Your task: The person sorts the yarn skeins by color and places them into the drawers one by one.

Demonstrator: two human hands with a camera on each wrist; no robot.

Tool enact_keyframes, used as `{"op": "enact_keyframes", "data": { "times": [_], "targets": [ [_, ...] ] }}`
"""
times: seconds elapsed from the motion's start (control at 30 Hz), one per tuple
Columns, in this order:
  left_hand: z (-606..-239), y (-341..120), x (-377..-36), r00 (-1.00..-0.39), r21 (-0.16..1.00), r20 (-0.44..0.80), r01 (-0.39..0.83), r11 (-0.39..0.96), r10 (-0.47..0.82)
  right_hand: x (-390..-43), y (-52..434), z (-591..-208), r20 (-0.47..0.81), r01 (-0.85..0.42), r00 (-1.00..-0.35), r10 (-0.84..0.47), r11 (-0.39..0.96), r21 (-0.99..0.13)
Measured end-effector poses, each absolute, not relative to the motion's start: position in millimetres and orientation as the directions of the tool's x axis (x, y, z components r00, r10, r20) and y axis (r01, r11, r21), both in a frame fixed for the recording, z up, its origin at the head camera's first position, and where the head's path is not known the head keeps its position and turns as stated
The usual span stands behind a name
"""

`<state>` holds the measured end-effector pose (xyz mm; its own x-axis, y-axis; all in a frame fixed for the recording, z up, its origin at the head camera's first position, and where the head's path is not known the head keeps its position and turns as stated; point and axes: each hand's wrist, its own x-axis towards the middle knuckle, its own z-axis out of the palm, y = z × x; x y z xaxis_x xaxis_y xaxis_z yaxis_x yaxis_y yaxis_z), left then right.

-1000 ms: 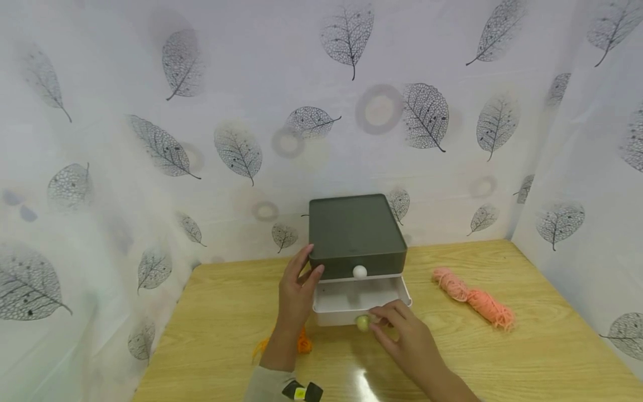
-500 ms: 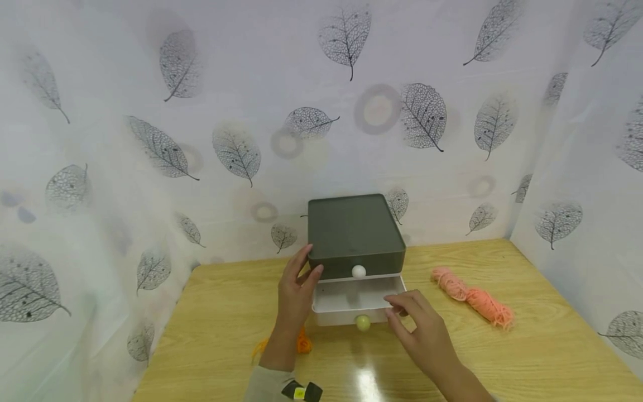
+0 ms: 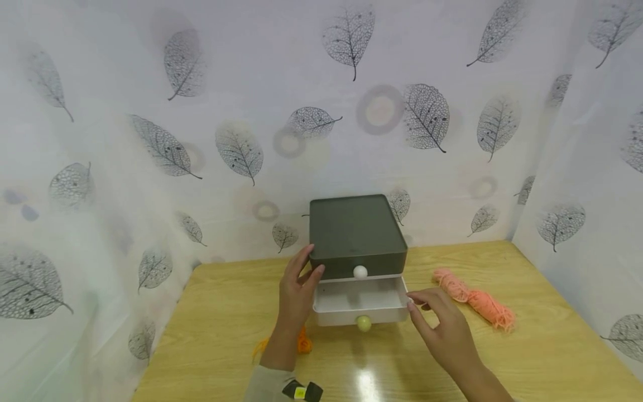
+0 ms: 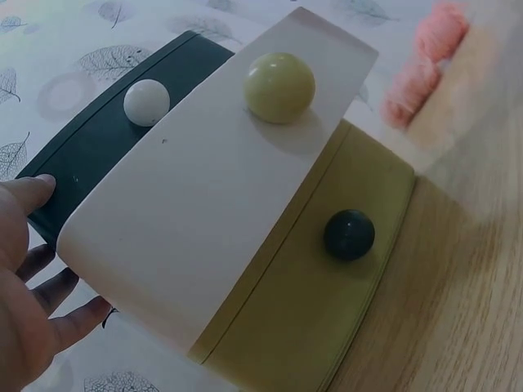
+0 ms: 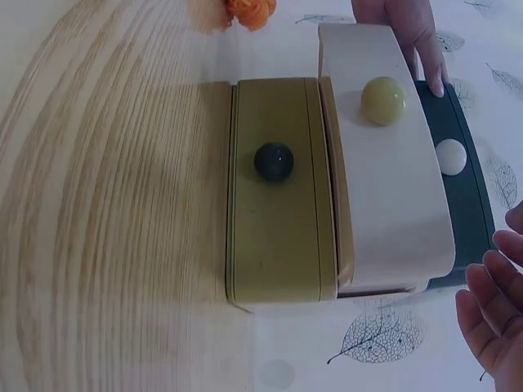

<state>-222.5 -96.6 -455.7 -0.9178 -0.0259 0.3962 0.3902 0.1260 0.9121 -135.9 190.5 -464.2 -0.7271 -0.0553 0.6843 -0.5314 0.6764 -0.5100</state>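
Observation:
A small three-tier drawer box (image 3: 356, 226) with a dark green top stands against the back wall. Its middle white drawer (image 3: 336, 318) is pulled out; the part of its inside that shows is bare. A pale green knob (image 3: 364, 323) sits on that drawer's front, and a white knob (image 3: 360, 272) on the dark drawer above. The olive bottom drawer (image 4: 310, 269) with a dark knob (image 4: 350, 235) is pushed in. My left hand (image 3: 298, 290) holds the box's left front corner, thumb on the dark front, fingers along the side. My right hand (image 3: 444, 329), fingers loosely bent, is beside the white drawer's right front corner.
Two joined bundles of pink yarn (image 3: 474, 298) lie on the wooden table (image 3: 226, 312) to the right. Orange yarn (image 3: 303, 341) lies partly hidden behind my left forearm. A leaf-patterned sheet (image 3: 241, 67) covers the walls behind and at the sides.
My right hand has left the pale green knob and moved right, along the drawer front to its right corner. My left hand and the pulled-out drawer have stayed in place.

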Motion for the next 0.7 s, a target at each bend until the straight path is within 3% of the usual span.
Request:
{"op": "enact_keyframes", "data": {
  "times": [0.3,0.7],
  "targets": [
    [-454.4,-95.7,-221.3,-0.92,0.913,0.391,0.384,0.138,-0.026,-138.4,207.5,-472.5,0.697,-0.493,-0.716,-0.041,0.737,-0.463],
    [-454.8,-96.3,-222.6,-0.92,0.912,0.391,0.384,0.145,-0.025,-138.7,227.4,-481.5,0.639,-0.39,-0.769,0.008,0.786,-0.479]
  ]
}}
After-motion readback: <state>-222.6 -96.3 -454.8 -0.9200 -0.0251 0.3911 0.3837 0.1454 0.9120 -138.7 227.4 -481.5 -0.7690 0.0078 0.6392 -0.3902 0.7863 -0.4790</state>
